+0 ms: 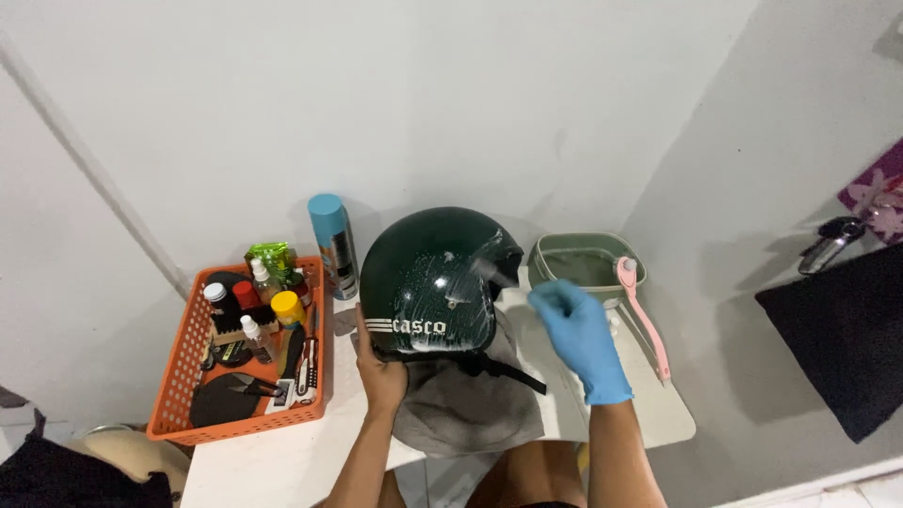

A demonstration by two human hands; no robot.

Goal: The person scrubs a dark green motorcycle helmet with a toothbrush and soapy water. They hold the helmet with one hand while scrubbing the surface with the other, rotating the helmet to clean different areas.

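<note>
A dark green helmet [428, 282] with white stripes and soapy foam on its shell sits on a grey cloth [466, 409] on a small white table [282, 461]. My bare left hand [379, 372] presses against the helmet's lower left rim and steadies it. My right hand [576, 334], in a blue glove, holds a small brush [491, 273] whose bristles touch the helmet's upper right side. The brush is blurred.
An orange basket [179, 376] at the left holds several small bottles, brushes and a black round thing. A blue-capped spray can [334, 246] stands behind the helmet. A green tub [585, 259] with a pink long-handled brush [644, 315] sits at the right. White walls close behind.
</note>
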